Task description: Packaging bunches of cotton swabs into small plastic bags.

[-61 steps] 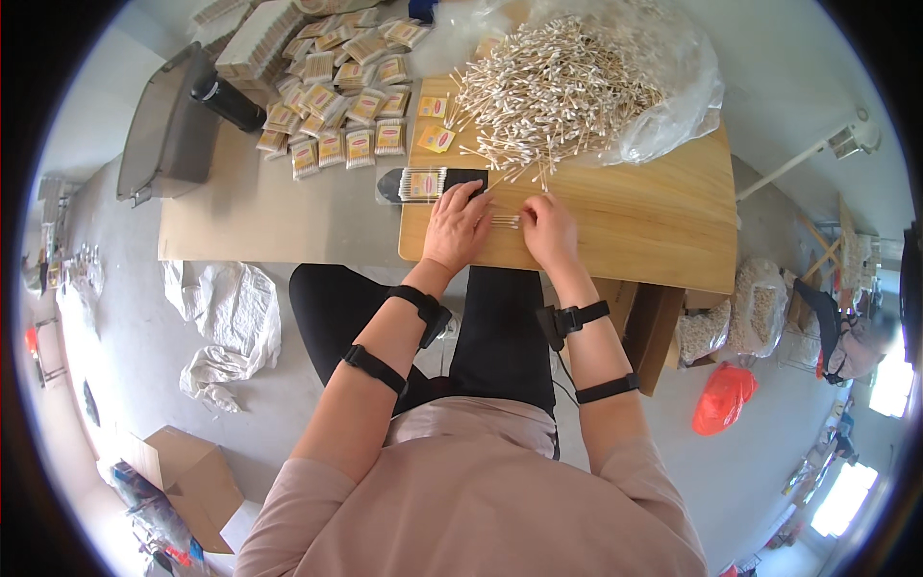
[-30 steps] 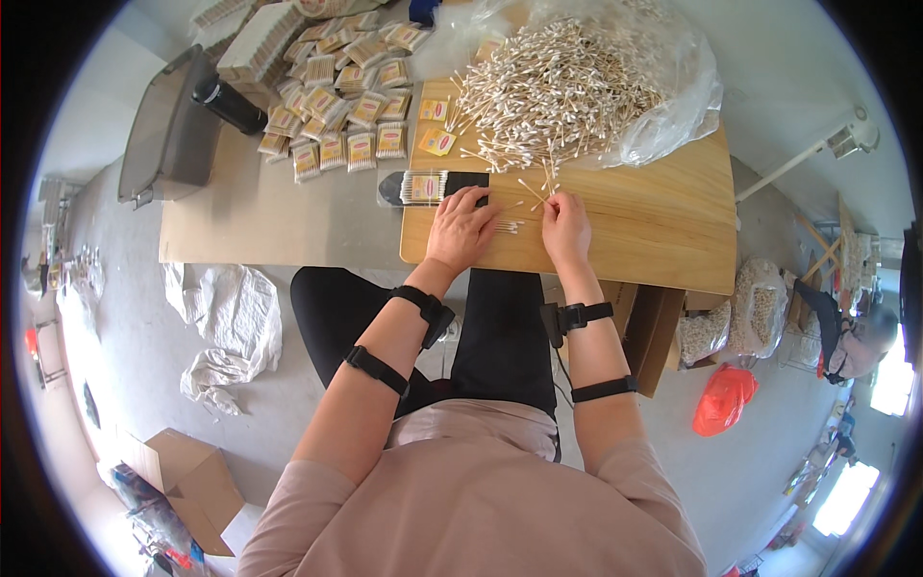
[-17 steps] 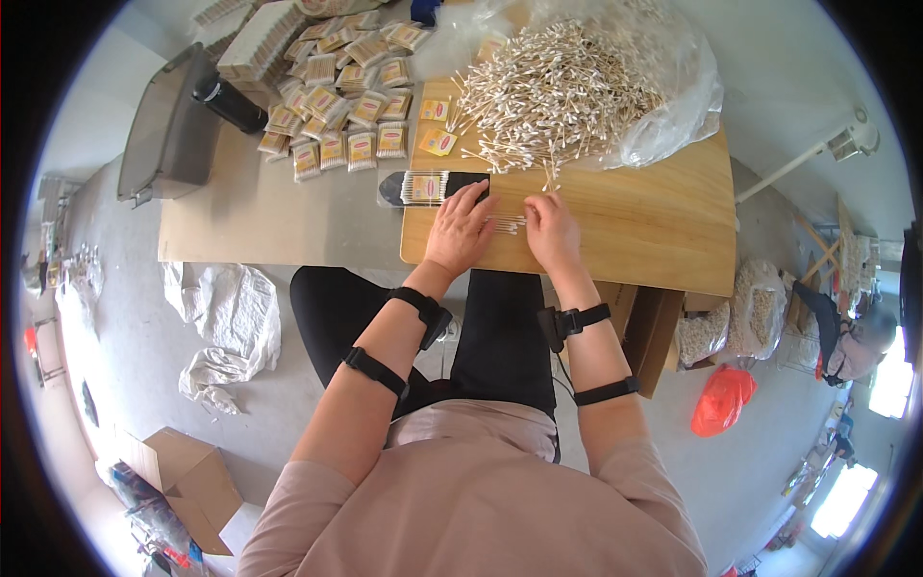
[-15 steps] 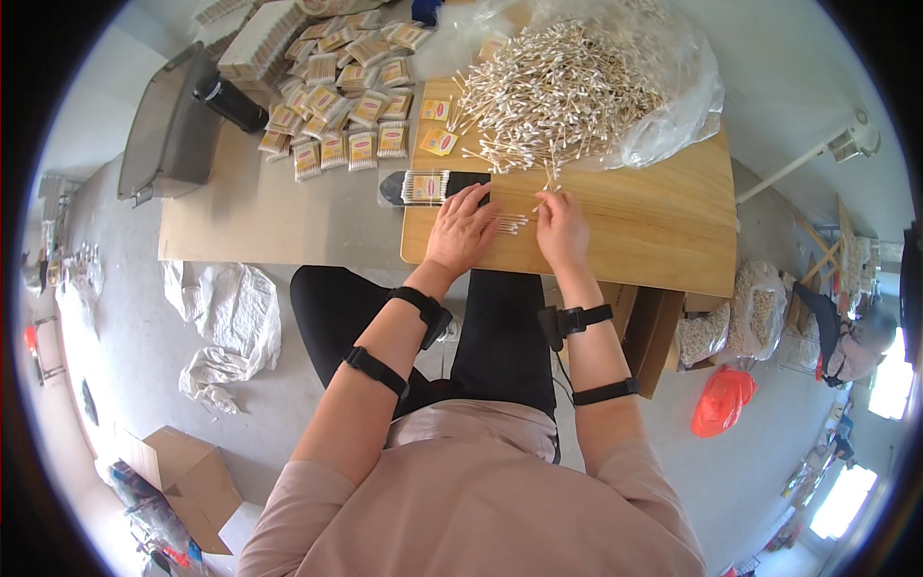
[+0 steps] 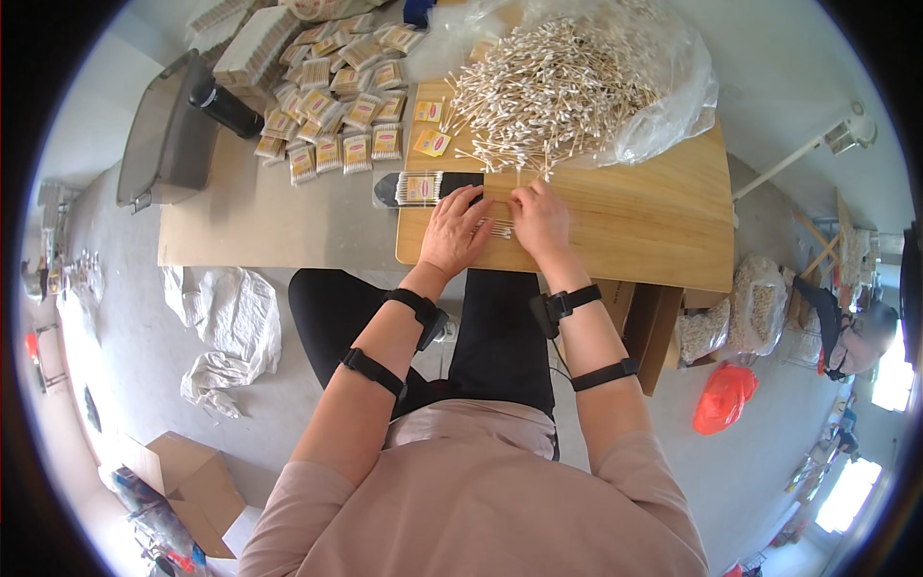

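On the wooden board, my left hand [image 5: 455, 229] rests with fingers stretched out, its tips beside a small row of cotton swabs [image 5: 499, 229]. Just right of that row my right hand [image 5: 541, 219] is closed in a pinch, with what looks like a cotton swab at its fingertips; how many it holds is hidden. Beyond my left fingers lies a black flat holder [image 5: 463, 181] with a clear-wrapped packet of swabs [image 5: 419, 188] on it. A large heap of loose cotton swabs [image 5: 558, 91] spreads over the far side of the board.
Several finished swab packets [image 5: 332, 111] are piled at the far left, near a grey bin [image 5: 173, 135] and a black bottle [image 5: 226, 106]. Two yellow cards [image 5: 433, 143] lie beside the heap. A clear plastic bag [image 5: 668, 125] surrounds the heap's right side.
My right hand has moved left and slightly nearer, from the heap's front edge toward my left hand. My left hand stays almost in place over the board.
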The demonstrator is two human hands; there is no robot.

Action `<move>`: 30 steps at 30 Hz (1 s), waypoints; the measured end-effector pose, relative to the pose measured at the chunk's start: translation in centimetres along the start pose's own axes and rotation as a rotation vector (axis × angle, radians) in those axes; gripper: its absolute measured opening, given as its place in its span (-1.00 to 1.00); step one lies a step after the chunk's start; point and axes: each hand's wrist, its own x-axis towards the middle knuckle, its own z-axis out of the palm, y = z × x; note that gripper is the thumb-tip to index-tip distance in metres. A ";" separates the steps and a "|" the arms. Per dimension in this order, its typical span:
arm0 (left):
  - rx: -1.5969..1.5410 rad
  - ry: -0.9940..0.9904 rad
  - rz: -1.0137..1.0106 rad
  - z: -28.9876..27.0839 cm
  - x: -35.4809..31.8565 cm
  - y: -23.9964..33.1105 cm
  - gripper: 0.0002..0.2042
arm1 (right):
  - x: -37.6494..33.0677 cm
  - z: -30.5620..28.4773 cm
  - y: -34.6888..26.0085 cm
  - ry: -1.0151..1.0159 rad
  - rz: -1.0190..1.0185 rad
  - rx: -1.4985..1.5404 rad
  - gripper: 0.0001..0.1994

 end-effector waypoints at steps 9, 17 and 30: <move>0.053 -0.015 0.006 0.2 0.1 -0.1 -0.76 | -0.7 0.6 -0.1 0.075 0.190 0.141 -0.85; -0.007 0.046 0.020 0.3 0.0 -0.2 -0.84 | 0.0 0.3 -1.9 -0.054 0.089 0.054 -0.84; 0.001 0.103 -0.015 0.1 0.0 0.3 -0.79 | 1.0 -0.8 0.5 -0.184 0.135 0.056 -0.81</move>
